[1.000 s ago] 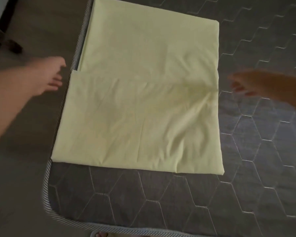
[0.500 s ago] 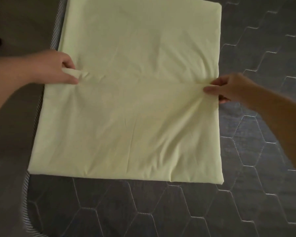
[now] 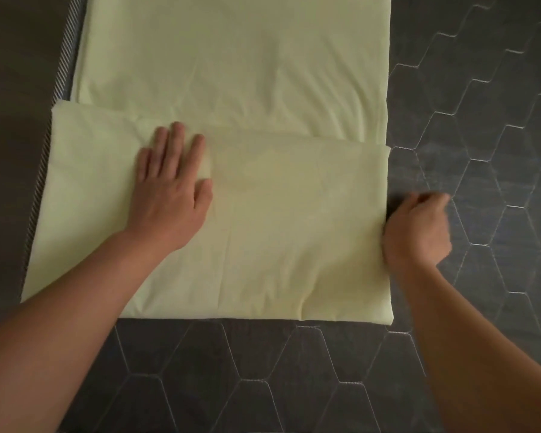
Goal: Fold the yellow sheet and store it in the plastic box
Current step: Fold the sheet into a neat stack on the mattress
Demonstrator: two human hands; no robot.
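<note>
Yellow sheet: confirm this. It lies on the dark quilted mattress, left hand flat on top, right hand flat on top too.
Wrong on the right hand: the head view shows it curled at the right edge of the yellow sheet, not flat on top. The left hand does lie flat on it, on the quilted mattress.

We count one yellow sheet (image 3: pixel 247 67), lying in two stepped tiers, and one grey quilted mattress (image 3: pixel 481 157) beneath it, with one striped edging (image 3: pixel 65 54) running down its left side. We count two hands, one left hand (image 3: pixel 172 189) and one right hand (image 3: pixel 416 232), and two bare forearms, one left forearm (image 3: pixel 60 323) and one right forearm (image 3: pixel 481 354). On the left hand we make out four fingers (image 3: pixel 177 142) and one thumb (image 3: pixel 205 192); the right hand is too blurred for us to count its fingers.
</note>
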